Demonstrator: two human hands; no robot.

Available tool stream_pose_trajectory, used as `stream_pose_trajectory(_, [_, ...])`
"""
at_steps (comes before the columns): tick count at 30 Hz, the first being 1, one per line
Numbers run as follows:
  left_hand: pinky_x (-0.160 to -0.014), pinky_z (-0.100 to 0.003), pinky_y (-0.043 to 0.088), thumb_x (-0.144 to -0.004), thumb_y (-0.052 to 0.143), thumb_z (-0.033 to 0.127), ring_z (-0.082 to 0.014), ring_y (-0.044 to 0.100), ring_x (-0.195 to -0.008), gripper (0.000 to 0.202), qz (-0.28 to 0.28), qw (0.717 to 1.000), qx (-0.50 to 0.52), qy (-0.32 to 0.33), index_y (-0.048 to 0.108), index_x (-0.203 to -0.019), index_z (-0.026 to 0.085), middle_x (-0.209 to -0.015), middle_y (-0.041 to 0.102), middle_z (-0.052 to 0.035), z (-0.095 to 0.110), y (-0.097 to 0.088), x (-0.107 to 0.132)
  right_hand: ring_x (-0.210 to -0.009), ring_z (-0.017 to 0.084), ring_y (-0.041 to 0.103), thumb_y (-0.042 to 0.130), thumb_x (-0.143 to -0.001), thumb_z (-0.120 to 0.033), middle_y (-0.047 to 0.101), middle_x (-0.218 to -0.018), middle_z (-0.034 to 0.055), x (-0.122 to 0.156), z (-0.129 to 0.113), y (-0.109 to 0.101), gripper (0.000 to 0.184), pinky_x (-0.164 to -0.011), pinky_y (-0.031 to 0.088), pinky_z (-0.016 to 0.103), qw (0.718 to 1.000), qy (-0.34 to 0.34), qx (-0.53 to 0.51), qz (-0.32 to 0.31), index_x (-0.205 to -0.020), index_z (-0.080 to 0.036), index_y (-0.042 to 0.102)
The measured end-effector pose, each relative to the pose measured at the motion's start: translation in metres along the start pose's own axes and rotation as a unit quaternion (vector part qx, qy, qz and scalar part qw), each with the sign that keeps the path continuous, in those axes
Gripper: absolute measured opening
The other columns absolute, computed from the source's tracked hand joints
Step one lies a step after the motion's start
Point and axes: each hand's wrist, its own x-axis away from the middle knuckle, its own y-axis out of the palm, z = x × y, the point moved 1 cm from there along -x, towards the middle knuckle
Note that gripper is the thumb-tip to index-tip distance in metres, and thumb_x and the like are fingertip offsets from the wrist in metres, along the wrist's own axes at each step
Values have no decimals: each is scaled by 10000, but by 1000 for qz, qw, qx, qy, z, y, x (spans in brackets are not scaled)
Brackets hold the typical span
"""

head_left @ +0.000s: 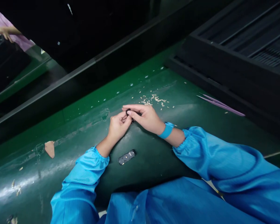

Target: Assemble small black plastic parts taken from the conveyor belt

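Between my two hands is a small black part (pixel 128 111), mostly covered by the fingers, so its kind does not show. My left hand (pixel 118 126) pinches it from the left, fingers closed. Over its right side my right hand (pixel 149 117) is closed, with the thumb pressed on the part and a blue band at the wrist. Nearer my body, a flat dark oblong piece with small light spots (pixel 127 157) lies on the green table mat (pixel 151 155), apart from both hands.
Tiny pale pieces (pixel 156 99) are scattered beyond my hands. Pink tweezers (pixel 221 104) lie by stacked black trays (pixel 224 68) on the right. A tan scrap (pixel 49 149) sits at left. Behind a dark ledge, a person's hand (pixel 2 31) rests on a black object.
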Motion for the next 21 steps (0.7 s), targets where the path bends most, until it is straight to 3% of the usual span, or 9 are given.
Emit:
stream_pose_trajectory(3, [-490, -217, 253, -900, 638, 452, -66, 325, -493, 369, 0, 1000, -2, 1, 573, -676, 166, -540, 390, 67, 0, 0, -1, -1099, 228, 731, 592, -939, -271, 769, -1189, 75, 1, 1, 1, 341, -1018, 592, 436, 1000, 0, -1, 4, -1238, -192, 736])
stream_pose_trajectory(8, [-601, -228, 450, -901, 637, 493, -109, 554, -616, 339, -18, 998, 55, -12, 675, -878, 157, -716, 643, 4, -2, 1, -2, -1064, 224, 734, 595, -925, -269, 766, -1182, 84, 1, 4, 3, 358, -985, 604, 435, 1000, 14, -27, 4, -1255, -193, 709])
stream_pose_trajectory(12, [-569, -223, 483, -874, 679, 526, -111, 573, -585, 378, -23, 998, 58, -19, 659, -782, 160, -661, 643, 5, -1, -1, -4, -950, 209, 729, 618, -913, -306, 767, -1090, 80, 1, 3, 2, 296, -875, 634, 404, 999, 27, -31, 4, -1163, -187, 724])
stream_pose_trajectory(17, [-667, -275, 599, -854, 696, 601, -160, 703, -672, 450, -112, 983, 129, -73, 684, -818, 152, -710, 716, -37, 0, -8, -8, -621, 127, 643, 626, -895, -338, 738, -905, 46, 0, 1, 3, 286, -568, 588, 295, 995, 69, -72, -6, -1120, -173, 689])
stream_pose_trajectory(21, [-694, -285, 624, -850, 719, 591, -169, 733, -682, 443, -153, 970, 157, -102, 707, -847, 149, -750, 747, -67, 1, -13, -10, -499, 94, 582, 619, -893, -332, 690, -750, -7, -1, 0, 3, 249, -542, 560, 286, 995, 65, -77, -11, -1082, -176, 665])
